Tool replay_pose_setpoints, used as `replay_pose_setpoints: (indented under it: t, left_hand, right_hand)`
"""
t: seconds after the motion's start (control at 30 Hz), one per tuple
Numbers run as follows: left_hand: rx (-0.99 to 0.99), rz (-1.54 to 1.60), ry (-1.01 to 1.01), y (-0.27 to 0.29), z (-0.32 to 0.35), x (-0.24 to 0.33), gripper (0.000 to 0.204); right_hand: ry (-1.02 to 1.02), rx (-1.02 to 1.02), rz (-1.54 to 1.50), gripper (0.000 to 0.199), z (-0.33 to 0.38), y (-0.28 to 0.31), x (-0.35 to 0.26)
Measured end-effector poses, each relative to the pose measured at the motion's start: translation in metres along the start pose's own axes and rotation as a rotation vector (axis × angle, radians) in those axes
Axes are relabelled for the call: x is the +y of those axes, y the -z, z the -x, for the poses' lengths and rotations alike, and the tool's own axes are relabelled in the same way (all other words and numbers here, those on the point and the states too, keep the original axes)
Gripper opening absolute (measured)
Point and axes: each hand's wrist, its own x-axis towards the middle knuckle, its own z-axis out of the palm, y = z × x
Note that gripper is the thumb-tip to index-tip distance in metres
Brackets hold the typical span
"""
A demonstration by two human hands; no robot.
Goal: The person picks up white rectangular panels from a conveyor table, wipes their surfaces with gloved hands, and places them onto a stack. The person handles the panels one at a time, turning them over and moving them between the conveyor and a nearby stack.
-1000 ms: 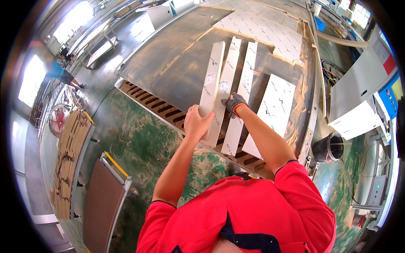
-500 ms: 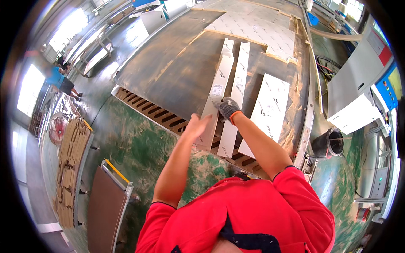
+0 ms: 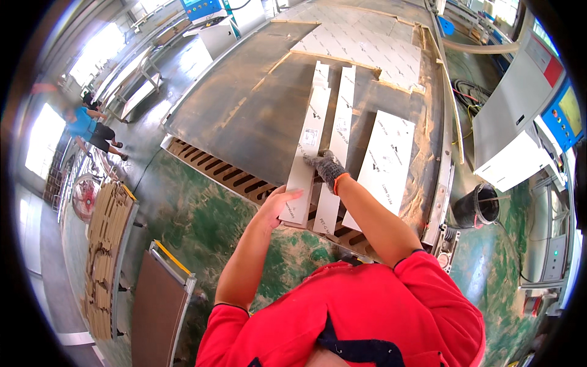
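Counting two hands: one bare left hand [image 3: 276, 207], and one right hand [image 3: 328, 166] wearing one grey glove [image 3: 332, 169]. Tallying narrow white strips: one lone strip [image 3: 336, 144] toward the right, plus an overlapping pile [image 3: 313, 125] toward the left, apparently holding two but being hard to separate by eye. Adding one wider white panel [image 3: 384, 162] and one worktable [image 3: 238, 110] underneath. Numbering co-workers at one, wearing a blue top [image 3: 82, 124]. Counting one fan [image 3: 86, 199], one black bucket [image 3: 468, 210] and two trolleys: one carrying stacked brown pieces [image 3: 107, 257], one carrying a brown board [image 3: 156, 306]. Registering two blue control panels: one nearer [image 3: 557, 125], one farther [image 3: 202, 8].
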Motion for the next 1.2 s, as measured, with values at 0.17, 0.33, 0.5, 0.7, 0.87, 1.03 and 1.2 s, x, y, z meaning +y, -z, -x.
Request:
replay_pose_setpoints:
  t: [0.17, 0.33, 0.5, 0.7, 0.87, 1.03, 1.2]
  left_hand:
    - [-0.023, 0.019, -0.027, -0.02, 0.007, 0.005, 0.045]
    - [-0.077, 0.038, -0.014, -0.035, 0.001, -0.006, 0.046]
    - [-0.121, 0.051, 0.032, -0.044, 0.002, -0.008, 0.045]
    - [-0.169, -0.057, 0.044, -0.046, 0.003, -0.003, 0.048]
    - [0.249, -1.001, -0.186, -0.034, -0.017, -0.015, 0.078]
    - [-0.007, -0.345, 0.092, -0.026, -0.023, -0.023, 0.084]
    - [-0.076, -0.162, 0.188, -0.052, -0.027, -0.035, 0.057]
  right_hand:
    - [0.126, 0.051, -0.152, 0.056, 0.013, 0.006, -0.005]
    - [0.114, 0.125, -0.13, 0.06, 0.025, 0.028, 0.001]
    - [0.098, 0.198, -0.112, 0.057, 0.031, 0.037, 0.008]
    - [0.056, 0.186, -0.026, 0.061, 0.023, 0.046, 0.018]
    - [0.149, 0.299, 0.655, 0.063, 0.024, 0.05, 0.014]
    - [0.114, 0.26, 0.663, 0.065, 0.021, 0.053, 0.02]
    - [0.056, 0.299, 0.604, 0.08, 0.036, 0.043, 0.02]
